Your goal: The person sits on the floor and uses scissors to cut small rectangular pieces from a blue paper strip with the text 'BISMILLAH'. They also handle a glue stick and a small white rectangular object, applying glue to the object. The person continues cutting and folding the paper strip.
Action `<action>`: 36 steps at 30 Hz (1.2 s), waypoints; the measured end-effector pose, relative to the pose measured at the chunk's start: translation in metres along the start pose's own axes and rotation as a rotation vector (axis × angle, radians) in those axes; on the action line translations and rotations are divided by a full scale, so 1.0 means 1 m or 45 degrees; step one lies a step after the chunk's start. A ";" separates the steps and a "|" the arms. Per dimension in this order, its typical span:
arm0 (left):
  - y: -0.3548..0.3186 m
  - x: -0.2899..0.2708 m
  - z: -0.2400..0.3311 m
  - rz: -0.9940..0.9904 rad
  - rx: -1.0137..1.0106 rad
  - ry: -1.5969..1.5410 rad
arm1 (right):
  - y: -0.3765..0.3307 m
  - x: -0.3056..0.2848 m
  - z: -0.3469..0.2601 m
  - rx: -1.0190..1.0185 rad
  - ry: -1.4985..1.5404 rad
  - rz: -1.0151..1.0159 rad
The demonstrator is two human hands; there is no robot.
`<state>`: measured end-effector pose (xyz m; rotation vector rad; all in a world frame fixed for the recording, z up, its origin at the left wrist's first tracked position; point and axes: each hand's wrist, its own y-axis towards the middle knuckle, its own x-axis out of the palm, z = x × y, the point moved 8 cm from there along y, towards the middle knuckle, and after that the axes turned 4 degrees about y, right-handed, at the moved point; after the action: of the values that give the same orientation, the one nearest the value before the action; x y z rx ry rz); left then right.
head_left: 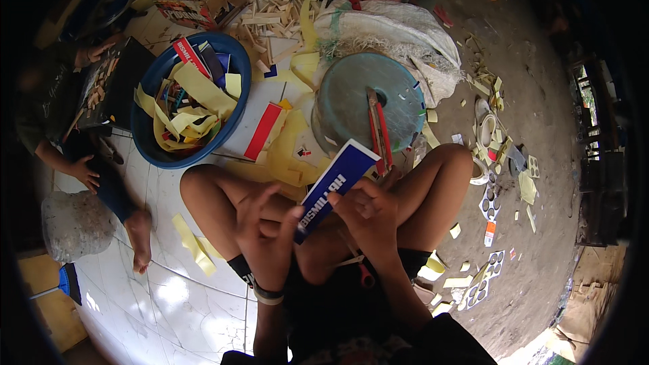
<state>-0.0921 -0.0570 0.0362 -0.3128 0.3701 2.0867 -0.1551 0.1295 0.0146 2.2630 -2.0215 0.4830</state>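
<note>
A blue strip with white lettering and a white edge (336, 188) slants up and to the right above my crossed legs. My right hand (370, 215) grips its right side, the thumb lying on the printed face. At the strip's lower left end, my left hand (267, 233) has its fingers spread, index finger raised and thumb close to the edge. Whether that thumb touches the strip is hard to tell. In my lap, below the right hand, a red-handled tool (366, 276) shows in part. A red strip (264, 131) rests on yellowish backing paper (289, 152) ahead of me.
An upturned grey-green tub (345, 91) carries a long red-edged tool (380, 128). Left of it, a blue basin (140, 132) holds paper and printed strips. Wood pieces (270, 20) lie beyond. Another person's hand (84, 172) is at left; scraps (492, 203) litter the right floor.
</note>
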 end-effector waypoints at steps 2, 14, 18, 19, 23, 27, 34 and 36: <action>-0.003 0.028 0.004 -0.463 0.115 0.171 | -0.006 0.013 0.010 0.073 0.110 -0.165; -0.042 0.055 -0.010 -0.791 -0.509 -0.375 | -0.007 -0.020 0.017 0.134 -0.133 0.098; -0.040 0.053 -0.010 -0.804 -0.427 -0.299 | -0.003 -0.017 0.015 0.026 -0.080 0.049; -0.038 0.053 -0.008 -0.818 -0.377 -0.298 | -0.002 -0.015 0.018 0.027 -0.045 0.021; -0.032 0.049 -0.011 -0.711 -0.283 -0.171 | -0.008 -0.008 0.034 0.221 0.066 -0.126; -0.041 0.056 -0.009 -0.706 -0.292 -0.120 | -0.013 -0.015 0.042 0.319 -0.161 -0.116; -0.053 0.063 -0.008 -0.790 -0.419 -0.243 | -0.013 -0.031 0.035 0.274 -0.170 -0.043; -0.057 0.063 -0.015 -0.812 -0.530 -0.240 | -0.013 -0.033 0.035 0.226 -0.069 0.005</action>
<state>-0.0744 0.0146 -0.0088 -0.4110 -0.2611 1.5253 -0.1387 0.1538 -0.0259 2.3970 -2.0862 0.6320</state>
